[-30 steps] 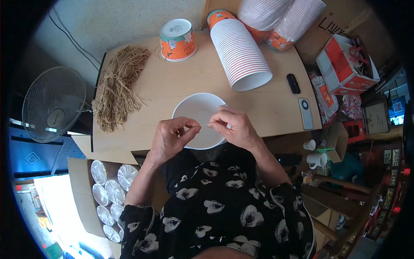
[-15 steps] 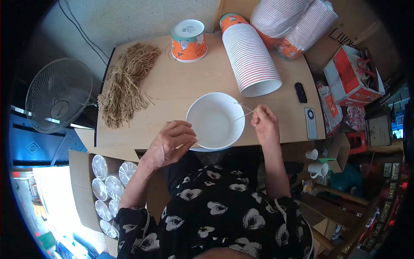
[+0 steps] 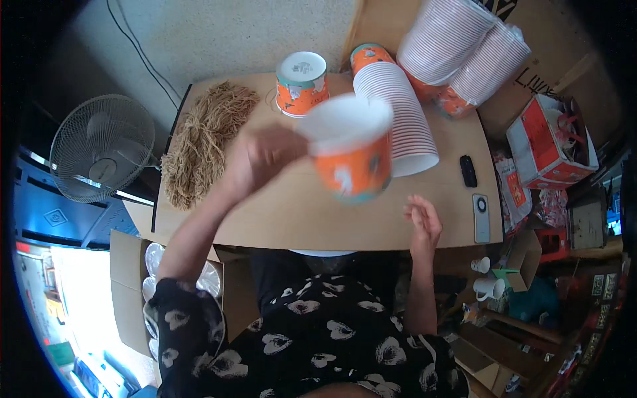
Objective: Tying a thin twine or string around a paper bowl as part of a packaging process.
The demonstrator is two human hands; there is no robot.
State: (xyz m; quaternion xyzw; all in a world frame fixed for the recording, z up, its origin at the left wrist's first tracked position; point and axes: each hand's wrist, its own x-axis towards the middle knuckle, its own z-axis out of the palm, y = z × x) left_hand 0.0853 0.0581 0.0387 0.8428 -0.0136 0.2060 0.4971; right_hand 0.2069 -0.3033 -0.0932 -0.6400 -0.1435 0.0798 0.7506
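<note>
An orange paper bucket point(image 3: 355, 162) with a white rim hangs in the air over the table, tilted and blurred by motion. My left hand point(image 3: 269, 152) grips it at the left side of its rim. My right hand point(image 3: 423, 222) is lower, near the table's front edge, fingers apart and nothing visible in them. Upside down at the back stands another orange bucket point(image 3: 302, 96) with a thin cord beside it. A long nested stack of buckets point(image 3: 401, 123) lies behind the held one, and a bundle of tan cords point(image 3: 211, 142) covers the table's left side.
More wrapped bucket stacks point(image 3: 444, 43) lean at the back right of the table point(image 3: 265, 222). A phone point(image 3: 481, 217) and a small black object point(image 3: 468, 171) lie by the right edge. A fan point(image 3: 103, 149) stands left; below it, an open carton point(image 3: 127, 285) holds plastic-wrapped stacks.
My left hand has taken the bucket by its rim and lifted it up and away from the table's front edge. My right hand has let go of the thin cord and dropped lower.
</note>
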